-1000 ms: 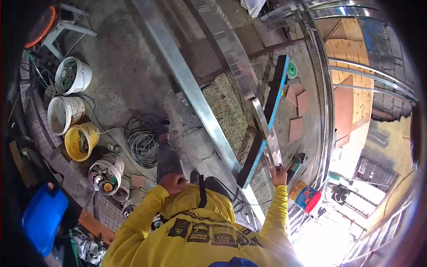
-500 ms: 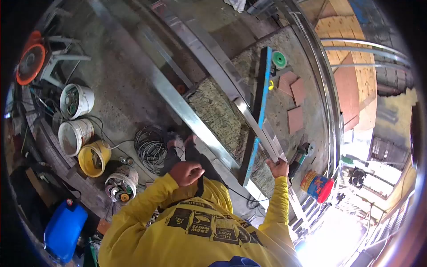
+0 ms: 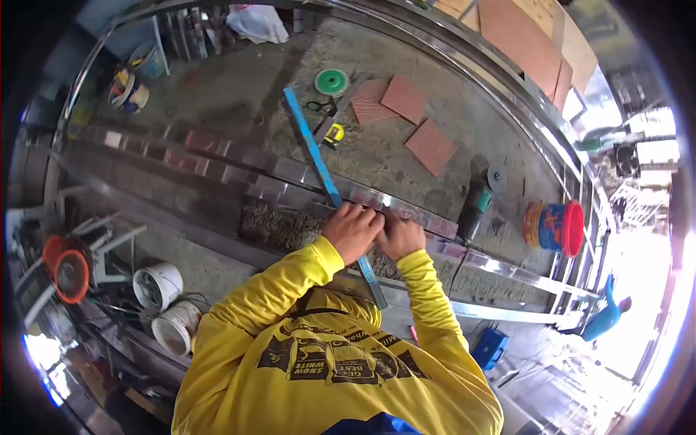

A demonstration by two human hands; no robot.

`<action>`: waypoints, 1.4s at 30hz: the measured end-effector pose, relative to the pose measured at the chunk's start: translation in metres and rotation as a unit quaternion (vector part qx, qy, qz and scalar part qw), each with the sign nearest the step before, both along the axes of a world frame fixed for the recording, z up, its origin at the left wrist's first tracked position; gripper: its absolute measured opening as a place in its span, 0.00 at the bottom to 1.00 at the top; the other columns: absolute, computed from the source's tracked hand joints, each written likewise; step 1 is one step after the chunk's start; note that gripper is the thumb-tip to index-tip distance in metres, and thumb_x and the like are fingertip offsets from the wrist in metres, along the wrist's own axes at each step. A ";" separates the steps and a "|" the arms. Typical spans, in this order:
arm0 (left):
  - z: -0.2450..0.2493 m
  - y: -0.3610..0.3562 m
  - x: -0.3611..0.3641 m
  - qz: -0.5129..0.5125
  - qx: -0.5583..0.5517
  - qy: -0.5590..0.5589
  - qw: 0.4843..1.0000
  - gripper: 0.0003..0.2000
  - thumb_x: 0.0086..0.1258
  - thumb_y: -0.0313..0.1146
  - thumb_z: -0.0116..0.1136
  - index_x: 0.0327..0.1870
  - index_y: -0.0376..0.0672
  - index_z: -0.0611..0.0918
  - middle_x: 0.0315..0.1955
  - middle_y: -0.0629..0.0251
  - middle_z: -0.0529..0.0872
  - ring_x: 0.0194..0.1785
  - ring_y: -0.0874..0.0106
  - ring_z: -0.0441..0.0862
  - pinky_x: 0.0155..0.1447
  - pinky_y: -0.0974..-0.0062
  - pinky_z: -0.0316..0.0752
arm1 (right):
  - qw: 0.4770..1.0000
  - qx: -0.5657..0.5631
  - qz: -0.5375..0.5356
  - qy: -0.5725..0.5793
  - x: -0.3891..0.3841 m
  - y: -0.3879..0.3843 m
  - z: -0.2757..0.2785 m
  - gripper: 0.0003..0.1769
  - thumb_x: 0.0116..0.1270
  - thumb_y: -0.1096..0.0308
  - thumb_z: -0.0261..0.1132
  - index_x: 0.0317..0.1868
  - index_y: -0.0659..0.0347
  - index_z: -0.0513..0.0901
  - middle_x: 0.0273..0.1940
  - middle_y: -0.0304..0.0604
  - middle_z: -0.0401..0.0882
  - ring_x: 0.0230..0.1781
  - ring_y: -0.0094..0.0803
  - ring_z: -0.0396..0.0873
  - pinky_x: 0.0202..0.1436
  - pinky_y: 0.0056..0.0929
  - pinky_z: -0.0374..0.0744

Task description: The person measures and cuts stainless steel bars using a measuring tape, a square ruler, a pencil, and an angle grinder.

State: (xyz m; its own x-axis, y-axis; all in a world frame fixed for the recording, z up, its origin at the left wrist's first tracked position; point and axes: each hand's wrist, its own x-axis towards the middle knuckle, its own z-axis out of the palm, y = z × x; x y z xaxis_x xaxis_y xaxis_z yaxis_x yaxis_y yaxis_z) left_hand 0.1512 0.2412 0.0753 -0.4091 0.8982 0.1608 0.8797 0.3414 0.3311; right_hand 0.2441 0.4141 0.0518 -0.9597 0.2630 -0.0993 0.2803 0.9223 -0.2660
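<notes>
Both my hands are at the long shiny metal tubes (image 3: 290,168) that run across the concrete slab. My left hand (image 3: 353,232) is closed, its fingers curled over a tube right where a long blue-edged bar (image 3: 312,148) crosses. Close beside it, my right hand (image 3: 403,235) is closed on the tube, its fingertips almost meeting the left hand's. The blue-edged bar lies slantwise, passing beneath or beside the left hand and showing again below it. What exactly the fingertips touch is hidden.
An angle grinder (image 3: 475,206) lies right of my hands, near a red-lidded bucket (image 3: 563,228). Beyond are reddish tiles (image 3: 430,147), a yellow tape measure (image 3: 334,135) and a green disc (image 3: 331,82). White buckets (image 3: 157,286) stand lower left. A person (image 3: 609,315) is far right.
My view has turned, so the tubes now run more crosswise. My left hand has moved from in front of my body to the tube beside my right hand.
</notes>
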 end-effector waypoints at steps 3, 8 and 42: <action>-0.008 -0.007 -0.032 -0.034 -0.065 -0.004 0.997 0.17 0.60 0.36 0.70 0.50 0.45 0.81 0.46 0.66 0.81 0.54 0.63 0.80 0.57 0.59 0.72 | 0.996 -0.060 0.017 0.068 -0.025 -0.022 -0.010 0.26 0.70 0.42 0.63 0.45 0.60 0.81 0.24 0.57 0.85 0.24 0.56 0.86 0.28 0.53 0.84; -0.002 -0.032 -0.072 -0.059 -0.066 -0.002 0.996 0.14 0.59 0.33 0.69 0.46 0.45 0.82 0.40 0.65 0.78 0.48 0.61 0.80 0.53 0.61 0.76 | 0.992 -0.114 0.002 0.057 -0.055 -0.048 -0.008 0.26 0.67 0.48 0.67 0.50 0.63 0.80 0.36 0.56 0.86 0.27 0.58 0.86 0.28 0.53 0.84; 0.009 -0.283 -0.249 0.030 -0.100 0.010 0.994 0.18 0.62 0.38 0.75 0.50 0.46 0.82 0.47 0.63 0.82 0.55 0.59 0.81 0.59 0.55 0.72 | 0.905 0.089 -0.398 0.120 0.005 -0.191 0.027 0.24 0.66 0.49 0.74 0.50 0.60 0.83 0.43 0.52 0.82 0.48 0.58 0.82 0.49 0.51 0.82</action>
